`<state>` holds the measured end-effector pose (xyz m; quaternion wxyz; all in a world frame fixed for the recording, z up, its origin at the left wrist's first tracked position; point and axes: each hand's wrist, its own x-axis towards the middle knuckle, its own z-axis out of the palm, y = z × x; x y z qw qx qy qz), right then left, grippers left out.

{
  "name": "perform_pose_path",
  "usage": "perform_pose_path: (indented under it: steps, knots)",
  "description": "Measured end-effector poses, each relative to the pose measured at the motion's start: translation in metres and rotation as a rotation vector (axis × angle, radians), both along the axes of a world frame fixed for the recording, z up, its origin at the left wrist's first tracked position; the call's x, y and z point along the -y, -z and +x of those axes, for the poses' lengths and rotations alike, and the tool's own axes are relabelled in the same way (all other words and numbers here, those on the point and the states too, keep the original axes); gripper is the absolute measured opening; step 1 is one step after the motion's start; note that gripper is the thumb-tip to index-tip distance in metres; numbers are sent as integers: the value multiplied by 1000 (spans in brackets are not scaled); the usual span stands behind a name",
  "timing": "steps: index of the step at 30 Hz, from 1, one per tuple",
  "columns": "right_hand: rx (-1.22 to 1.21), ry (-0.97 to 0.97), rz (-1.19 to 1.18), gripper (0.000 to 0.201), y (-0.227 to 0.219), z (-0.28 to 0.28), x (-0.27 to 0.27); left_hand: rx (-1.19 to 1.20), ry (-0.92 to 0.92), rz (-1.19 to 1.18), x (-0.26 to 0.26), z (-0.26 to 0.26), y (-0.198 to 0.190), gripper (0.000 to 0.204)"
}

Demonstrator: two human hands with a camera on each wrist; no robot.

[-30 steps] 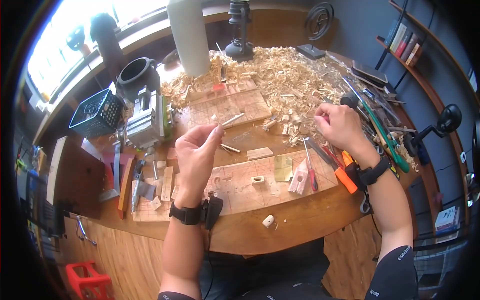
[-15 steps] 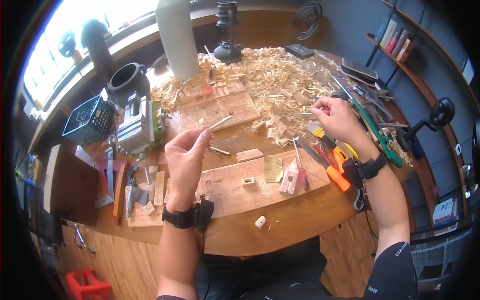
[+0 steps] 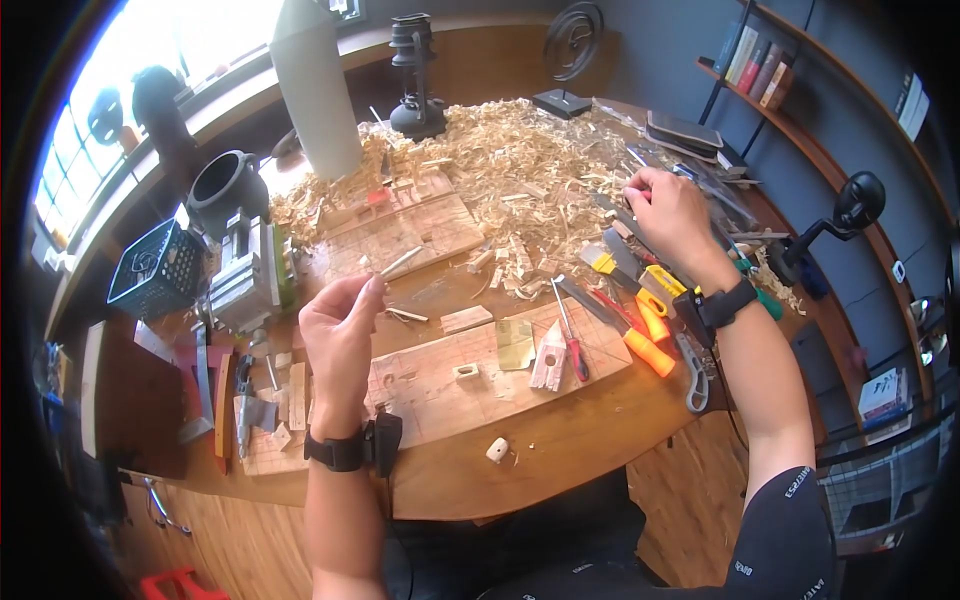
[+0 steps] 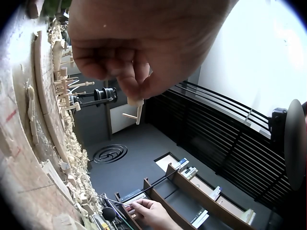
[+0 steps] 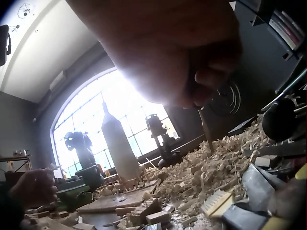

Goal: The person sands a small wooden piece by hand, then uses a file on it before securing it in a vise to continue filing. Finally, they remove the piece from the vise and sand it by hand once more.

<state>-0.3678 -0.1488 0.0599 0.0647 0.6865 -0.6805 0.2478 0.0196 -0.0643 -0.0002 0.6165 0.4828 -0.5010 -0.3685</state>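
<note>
In the head view, my left hand (image 3: 343,325) is raised over the wooden board (image 3: 420,405), thumb and fingertips together. They pinch a small pale wooden piece (image 4: 137,112) with a thin stick-like part jutting sideways in the left wrist view. My right hand (image 3: 672,212), above the shavings and hand tools at the right, has its fingers curled round a slim tool. Its thin shaft (image 5: 206,129) points down in the right wrist view; most of the handle is hidden in the grip, with a bit of red showing. The hands are well apart.
On the board lie a small holed block (image 3: 466,371), sandpaper (image 3: 516,345), a pointed wooden piece (image 3: 549,358) and a red-handled screwdriver (image 3: 577,362). An orange-handled knife (image 3: 650,355) sits beside them. Wood shavings (image 3: 520,170) heap behind; a vise (image 3: 243,275) stands left.
The head view has swung right, so the table appears further left. My right hand has moved away over the tools, uncovering yellow handles. The left hand keeps its pinch on the wooden piece.
</note>
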Motion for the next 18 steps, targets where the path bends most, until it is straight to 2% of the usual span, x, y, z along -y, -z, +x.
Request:
perform_pose_path:
  steps: [5,9,11,18]
  knots:
    - [-74,7,197,22,-17,-12,-5,-22,1,-8,2,0,3,18]
    - [-165,141,131,22,-19,-17,-12,-1,-6,0,0,-1,-1,19]
    - [-212,190,207,22,-18,-24,-13,0,-9,-1,0,-1,-1,19]
    - [-179,170,244,21,-17,-30,-13,-6,-12,-2,2,0,3,18]
